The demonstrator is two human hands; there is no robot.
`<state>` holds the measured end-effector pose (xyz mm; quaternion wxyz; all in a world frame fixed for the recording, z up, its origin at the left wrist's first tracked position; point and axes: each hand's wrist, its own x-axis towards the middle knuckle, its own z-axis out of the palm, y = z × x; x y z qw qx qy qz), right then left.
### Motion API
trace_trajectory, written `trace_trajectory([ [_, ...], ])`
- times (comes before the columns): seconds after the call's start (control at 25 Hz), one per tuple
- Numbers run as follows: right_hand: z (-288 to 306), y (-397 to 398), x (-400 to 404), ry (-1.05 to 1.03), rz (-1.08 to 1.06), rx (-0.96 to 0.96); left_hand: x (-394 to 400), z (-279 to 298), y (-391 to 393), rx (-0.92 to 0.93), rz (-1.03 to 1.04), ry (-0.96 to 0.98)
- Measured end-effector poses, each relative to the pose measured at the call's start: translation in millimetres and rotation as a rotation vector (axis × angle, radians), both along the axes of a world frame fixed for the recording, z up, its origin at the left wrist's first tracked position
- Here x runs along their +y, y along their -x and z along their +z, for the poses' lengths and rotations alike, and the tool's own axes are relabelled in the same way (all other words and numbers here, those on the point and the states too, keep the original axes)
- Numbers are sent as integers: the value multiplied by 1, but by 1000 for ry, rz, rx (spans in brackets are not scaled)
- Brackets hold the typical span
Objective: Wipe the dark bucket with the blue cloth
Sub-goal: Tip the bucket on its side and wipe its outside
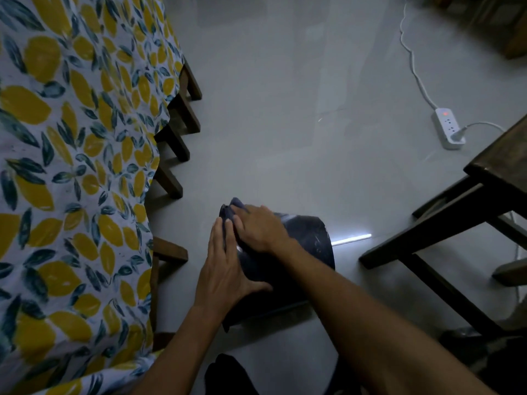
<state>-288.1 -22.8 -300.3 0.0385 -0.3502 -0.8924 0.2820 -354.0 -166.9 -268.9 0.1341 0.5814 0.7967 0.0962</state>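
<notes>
Hands [228,269] on smooth cylindrical dark bucket [308,240]

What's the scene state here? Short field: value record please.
setting: grey tiled floor between furniture
bucket: dark, lying on its side on the floor
cloth: blue, bunched against the bucket's far end
right hand: pressing the cloth onto the bucket
left hand: flat on the bucket's side, bracing it
left of the bucket: lemon-print fabric
far right: white power strip, one plug in

Dim grey floor [299,109], lemon-print tablecloth [71,166]
</notes>
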Motion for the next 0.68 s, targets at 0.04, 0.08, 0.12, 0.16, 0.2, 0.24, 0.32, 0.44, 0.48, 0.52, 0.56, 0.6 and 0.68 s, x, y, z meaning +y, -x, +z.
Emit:
trace_trajectory([
  [0.04, 0, -6, 20, 73, -44, -73, 0, 0, 0, -50, 34, 3],
  [0.08, 0, -19, 37, 158, -132, -159, 0, 0, -1, -93, 59, -3],
  [0.12, -1, -36, 50, 241, -233, -243, -1, 1, -3, -118, 64, -10],
  [0.16, -4, -56, 55, 287, -324, -285, 0, 0, -4, -134, 64, -25],
  [0.2, -5, -73, 52, 286, -399, -291, 0, -1, -4, -145, 63, -35],
  [0.24, -6, -88, 44, 249, -471, -259, 0, -1, -5, -146, 55, -35],
  [0.32, -7, -96, 12, 86, -589, -155, -2, -1, -7, -123, 20, -16],
  [0.44, -4, -68, -40, -91, -434, -34, -6, -3, -4, -53, -29, -32],
  [0.48, 0, -56, -48, -73, -350, -6, -8, -4, -5, -21, -44, -32],
  [0.52, 4, -45, -49, -62, -270, 12, -9, -4, -5, 6, -42, -36],
  [0.56, 7, -36, -43, -59, -195, 16, -10, -4, -6, 19, -28, -40],
  [0.6, 8, -32, -30, -55, -144, 6, -11, -4, -7, 18, -9, -36],
  [0.68, 7, -44, 0, -20, -185, -56, -9, -3, -8, -28, 39, -30],
])
